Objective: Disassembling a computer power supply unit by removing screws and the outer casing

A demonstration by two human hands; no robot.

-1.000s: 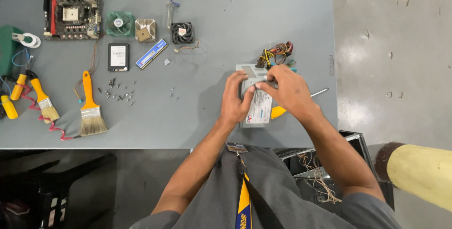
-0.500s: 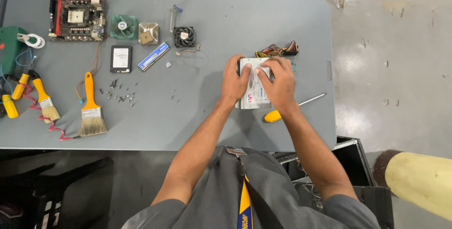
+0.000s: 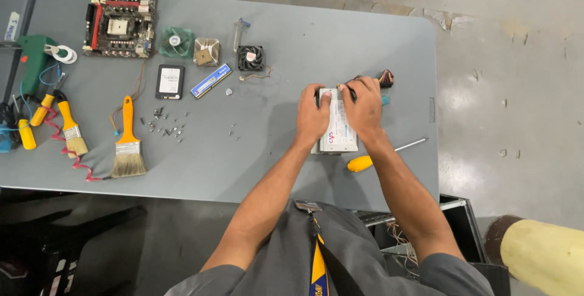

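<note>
A grey power supply box [image 3: 339, 132] with a white label lies on the grey table [image 3: 274, 162], its bundle of coloured cables [image 3: 384, 79] at the far end. My left hand [image 3: 312, 115] rests on the box's left side. My right hand [image 3: 364, 108] lies on its right side, fingers curled over the far end near the cables. A yellow-handled screwdriver [image 3: 371, 159] lies just right of the box, beside my right wrist.
On the left lie an orange-handled brush [image 3: 127, 139], a smaller yellow brush [image 3: 70, 128], several loose screws [image 3: 165, 124], a black drive [image 3: 170, 81], a blue memory stick [image 3: 211, 80], two fans, a heatsink and a motherboard [image 3: 119, 19]. The table's right edge borders concrete floor.
The box has moved away from me and left the screwdriver uncovered. Both hands have shifted onto its top, and the view has drifted so the table sits lower in frame.
</note>
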